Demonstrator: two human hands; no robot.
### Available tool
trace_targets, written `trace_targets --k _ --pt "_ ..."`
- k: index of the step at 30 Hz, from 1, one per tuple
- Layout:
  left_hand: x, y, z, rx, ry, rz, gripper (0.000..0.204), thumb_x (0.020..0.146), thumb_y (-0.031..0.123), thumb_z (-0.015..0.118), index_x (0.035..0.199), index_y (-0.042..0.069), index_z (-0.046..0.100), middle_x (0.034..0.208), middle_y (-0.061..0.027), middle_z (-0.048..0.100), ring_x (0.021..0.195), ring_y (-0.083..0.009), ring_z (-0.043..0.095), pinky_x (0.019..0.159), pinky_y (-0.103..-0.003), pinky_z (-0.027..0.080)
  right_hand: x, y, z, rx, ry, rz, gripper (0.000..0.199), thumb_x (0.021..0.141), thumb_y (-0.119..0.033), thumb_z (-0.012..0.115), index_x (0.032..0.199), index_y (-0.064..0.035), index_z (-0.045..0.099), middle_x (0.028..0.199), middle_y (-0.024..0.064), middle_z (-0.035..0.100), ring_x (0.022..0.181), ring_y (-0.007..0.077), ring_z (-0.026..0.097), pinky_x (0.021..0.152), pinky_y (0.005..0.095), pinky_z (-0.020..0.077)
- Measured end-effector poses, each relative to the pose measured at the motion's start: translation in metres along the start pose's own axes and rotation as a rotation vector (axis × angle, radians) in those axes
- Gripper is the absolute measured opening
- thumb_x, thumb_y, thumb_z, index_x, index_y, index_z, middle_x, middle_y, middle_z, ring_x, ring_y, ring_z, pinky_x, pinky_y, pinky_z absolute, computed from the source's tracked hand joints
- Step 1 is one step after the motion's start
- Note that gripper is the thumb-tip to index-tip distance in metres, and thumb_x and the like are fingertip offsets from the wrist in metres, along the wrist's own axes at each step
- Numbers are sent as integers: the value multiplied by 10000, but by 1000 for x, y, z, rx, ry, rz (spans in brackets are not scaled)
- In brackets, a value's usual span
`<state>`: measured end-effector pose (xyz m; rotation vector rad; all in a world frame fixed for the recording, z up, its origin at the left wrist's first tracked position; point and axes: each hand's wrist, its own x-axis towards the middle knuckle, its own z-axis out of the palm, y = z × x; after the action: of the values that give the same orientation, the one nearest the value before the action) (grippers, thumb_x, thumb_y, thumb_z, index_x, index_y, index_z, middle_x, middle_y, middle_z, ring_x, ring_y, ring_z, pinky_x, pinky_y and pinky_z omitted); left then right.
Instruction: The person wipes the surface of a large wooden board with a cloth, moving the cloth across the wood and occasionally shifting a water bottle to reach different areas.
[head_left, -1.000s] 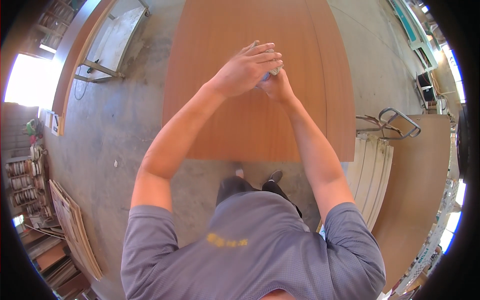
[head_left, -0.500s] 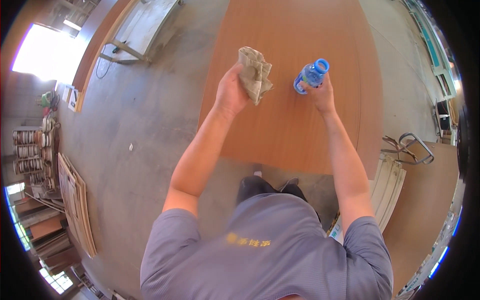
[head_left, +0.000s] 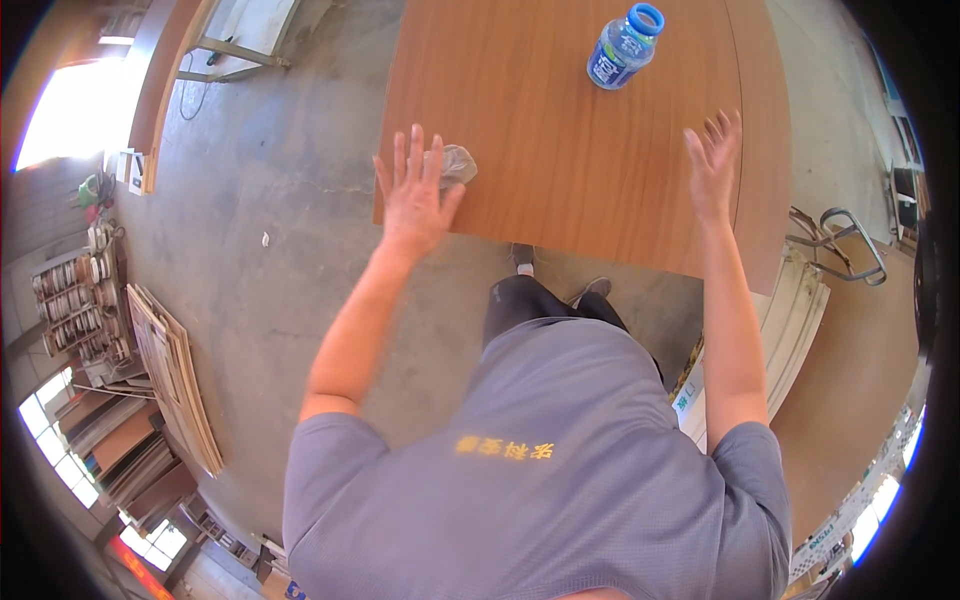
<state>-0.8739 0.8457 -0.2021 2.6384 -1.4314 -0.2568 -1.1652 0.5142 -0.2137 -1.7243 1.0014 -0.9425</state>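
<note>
Brown surface (head_left: pixel 560 190): found bottle (head_left: pixel 617 55) standing upright, well in from near edge; found cloth (head_left: pixel 460 165) by near left corner. Confirmed release of both since earlier view, leaving both hands free. Observed left hand (head_left: pixel 411 205) spread beside cloth, contact undetermined; right hand (head_left: pixel 712 172) spread, empty, near right edge, well apart from bottle.

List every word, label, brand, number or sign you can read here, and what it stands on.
Wording isn't copied out here, only where it stands:
Shirt: yellow characters across the chest.
Bottle: white print on a blue label, the finest too small to read.
White piece at right: green characters.
Other marks near the picture's edges: too small or blurred.
</note>
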Motion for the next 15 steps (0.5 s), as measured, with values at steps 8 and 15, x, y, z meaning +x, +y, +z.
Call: trace_targets --k 8,15 --pt "77 -64 25 -34 150 39 697 1021 368 612 1572 9 382 1684 -248 321 1576 -438 273 1293 -551 226 -124 50 -156 -111 155 119 703 1086 -201 587 1672 -50 230 1659 204 375 1523 344 416 1241 470 354" --pt "19 207 91 -258 91 416 881 972 582 644 1582 -5 405 1709 -256 292 1607 -424 235 1301 -587 192 -179 77 -204 -58 211 211 654 1099 -198 546 1667 -50 257 1657 187 386 1514 326 427 1254 458 327"
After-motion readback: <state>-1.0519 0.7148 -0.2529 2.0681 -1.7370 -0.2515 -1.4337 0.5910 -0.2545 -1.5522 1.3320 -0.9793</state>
